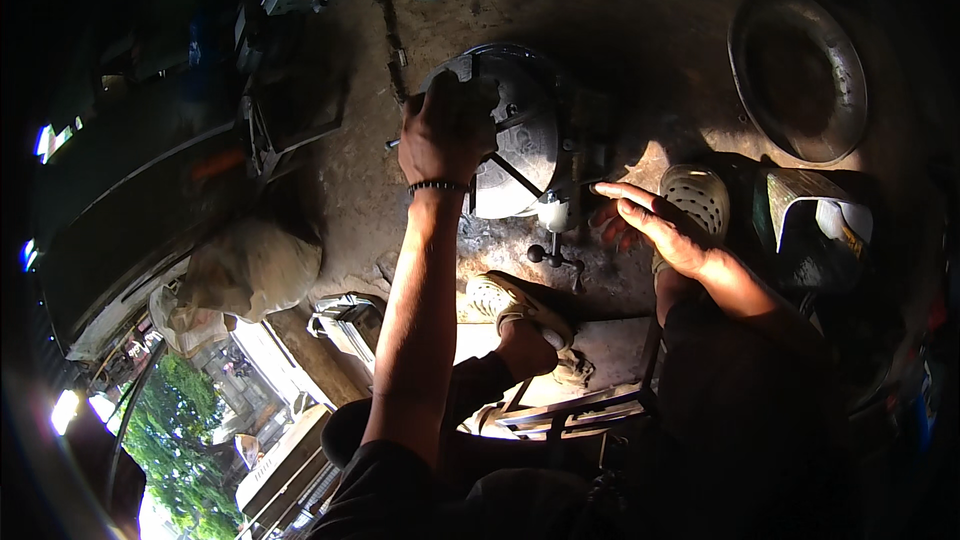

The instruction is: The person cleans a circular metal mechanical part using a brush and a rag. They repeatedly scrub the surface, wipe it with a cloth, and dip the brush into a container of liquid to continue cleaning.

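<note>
**Left hand (445, 145) over the round plate (535, 145), right hand (655, 225) free**

The left fingers curl over its shadowed side, perhaps to steady it; whether they grip, I cannot tell. The right fingers are loosely extended, apart from the ball-ended handle (553, 258). The round plate sits ahead of the left shoe (520, 308), seemingly for easy reach.

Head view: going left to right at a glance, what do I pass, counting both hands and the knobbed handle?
Crumpled tan cover → left hand → black knobbed handle → right hand → round metal dish.
</note>
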Demonstrator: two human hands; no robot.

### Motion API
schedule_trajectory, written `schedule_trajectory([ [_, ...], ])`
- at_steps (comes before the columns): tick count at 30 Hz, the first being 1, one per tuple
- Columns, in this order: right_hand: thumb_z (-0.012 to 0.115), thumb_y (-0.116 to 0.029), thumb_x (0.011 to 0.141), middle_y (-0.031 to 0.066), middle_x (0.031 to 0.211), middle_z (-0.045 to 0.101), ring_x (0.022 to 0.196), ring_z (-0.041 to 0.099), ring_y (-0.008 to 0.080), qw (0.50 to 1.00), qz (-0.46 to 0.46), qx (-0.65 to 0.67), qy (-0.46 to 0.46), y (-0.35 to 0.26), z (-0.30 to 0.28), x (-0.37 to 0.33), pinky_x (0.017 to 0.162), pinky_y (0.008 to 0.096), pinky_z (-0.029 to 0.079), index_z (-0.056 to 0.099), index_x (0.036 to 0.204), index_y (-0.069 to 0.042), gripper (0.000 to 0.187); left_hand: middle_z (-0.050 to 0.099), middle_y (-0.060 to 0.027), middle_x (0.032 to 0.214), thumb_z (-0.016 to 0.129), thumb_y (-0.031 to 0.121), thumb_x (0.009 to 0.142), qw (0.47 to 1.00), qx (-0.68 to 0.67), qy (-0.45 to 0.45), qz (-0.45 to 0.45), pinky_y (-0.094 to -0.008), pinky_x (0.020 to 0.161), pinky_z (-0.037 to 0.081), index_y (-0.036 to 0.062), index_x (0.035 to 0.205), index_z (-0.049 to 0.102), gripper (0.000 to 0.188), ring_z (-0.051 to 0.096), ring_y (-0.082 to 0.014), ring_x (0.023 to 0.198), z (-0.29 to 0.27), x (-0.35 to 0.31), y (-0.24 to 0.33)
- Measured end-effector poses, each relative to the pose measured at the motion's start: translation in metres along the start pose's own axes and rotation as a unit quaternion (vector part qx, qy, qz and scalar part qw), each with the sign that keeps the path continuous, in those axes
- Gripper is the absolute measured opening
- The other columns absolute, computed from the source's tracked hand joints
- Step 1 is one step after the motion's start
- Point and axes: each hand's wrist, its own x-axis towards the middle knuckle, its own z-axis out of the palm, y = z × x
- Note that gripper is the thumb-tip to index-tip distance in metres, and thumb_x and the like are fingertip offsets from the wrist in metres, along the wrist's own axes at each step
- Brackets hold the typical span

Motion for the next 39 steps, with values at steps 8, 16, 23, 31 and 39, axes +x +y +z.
schedule_trajectory([
  [8,0.046,-0.042,0.107,0.0101,0.111,0.067,0.094,0.064,0.0149,1.0,0.007,0.002,0.018,0.002,-0.002,0.009,0.08,0.0282,0.051,0.046,0.145,-0.005,0.053,0.066,-0.0145,0.117,0.066,0.023,0.086,0.996,-0.039,-0.078,-0.014,-0.0496,0.078,0.057,0.0197,0.115,0.067,0.029,0.068,-0.0396,0.096,0.039,-0.003,0.007],
  [16,0.052,-0.042,0.105,0.0032,0.109,0.065,0.092,0.063,0.0114,0.999,0.017,-0.026,0.02,0.007,0.002,0.008,0.077,0.0275,0.051,0.053,0.139,-0.009,0.048,0.066,-0.0078,0.126,0.059,0.009,0.088,0.98,-0.071,-0.142,0.122,-0.0436,0.076,0.059,0.0284,0.127,0.066,0.045,0.07,-0.0329,0.097,0.021,-0.048,0.01],
  [23,0.054,-0.04,0.104,0.0042,0.107,0.066,0.09,0.063,0.0117,1.0,0.003,0.018,0.014,0.01,0.003,0.014,0.074,0.0274,0.05,0.052,0.14,-0.005,0.05,0.067,-0.01,0.116,0.071,0.019,0.082,0.987,-0.061,-0.123,0.084,-0.0448,0.085,0.055,0.0203,0.12,0.068,0.038,0.066,-0.0346,0.099,0.021,-0.087,0.021],
  [31,0.054,-0.031,0.105,0.0066,0.106,0.066,0.089,0.062,0.0125,0.999,0.015,-0.013,0.04,0.004,-0.007,0.004,0.078,0.0287,0.051,0.054,0.135,-0.002,0.042,0.067,-0.0194,0.104,0.073,0.021,0.083,0.994,-0.039,0.055,0.081,-0.0481,0.079,0.054,0.0083,0.101,0.067,0.022,0.065,-0.04,0.092,0.078,-0.089,0.003],
  [39,0.058,-0.025,0.103,0.0053,0.1,0.066,0.085,0.061,0.0107,0.995,-0.008,-0.026,0.099,0.017,-0.003,0.016,0.075,0.0266,0.051,0.058,0.129,-0.002,0.034,0.063,-0.0194,0.106,0.073,0.02,0.086,0.995,-0.059,0.036,0.07,-0.0484,0.082,0.053,0.0109,0.104,0.066,0.022,0.062,-0.0392,0.097,0.083,-0.095,-0.004],
])
